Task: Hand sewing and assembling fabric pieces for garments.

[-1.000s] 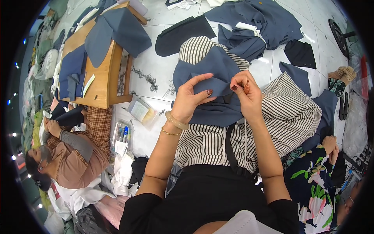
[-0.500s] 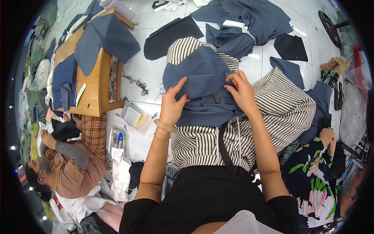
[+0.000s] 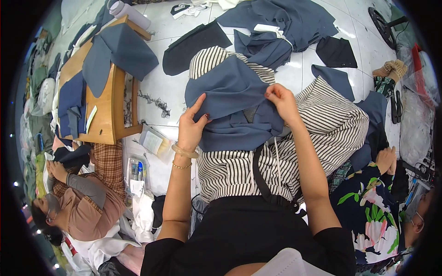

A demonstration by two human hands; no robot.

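A grey-blue fabric piece (image 3: pixel 230 92) lies over my lap, across black-and-white striped trousers (image 3: pixel 230 177), with its near part folded into creases. At its left side my left hand (image 3: pixel 191 129) grips the edge, index finger and thumb on top and apart, the other fingers hidden. My right hand (image 3: pixel 283 103) pinches the cloth's right edge between thumb and fingertips. Between the hands, a small dark grey patch (image 3: pixel 250 113) shows among the folds.
To the left stands a low wooden table (image 3: pixel 108 117) carrying blue cloth pieces. More grey-blue fabric (image 3: pixel 299 23) and a dark cut piece (image 3: pixel 193 48) lie on the tiled floor ahead. People sit close on both sides; a pen box (image 3: pixel 136 168) is at my left.
My right hand has closed to a tighter pinch at the cloth's right edge, and the fabric between my hands lies smoother. The whole view has shifted slightly.
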